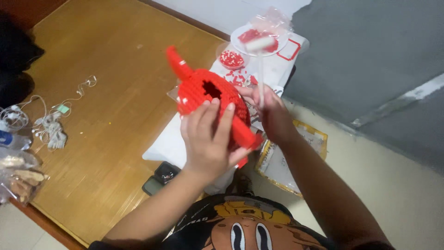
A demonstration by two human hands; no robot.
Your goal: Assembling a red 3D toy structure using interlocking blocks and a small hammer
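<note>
**Red brick model, held in hand**

Item: red brick-built model [208,99] with horn and open hole, raised above a white board [169,143]. Left hand [208,139] at 6 o'clock, fingers clamped around its body. Right hand [270,113] at 3 o'clock, closed on a small white hammer [260,60]. Dish of red pieces [231,59] at 1 o'clock.

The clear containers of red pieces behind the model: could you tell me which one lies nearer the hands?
The small round cup of loose red pieces, just behind the red brick model; the wider dish sits farther back.
</note>
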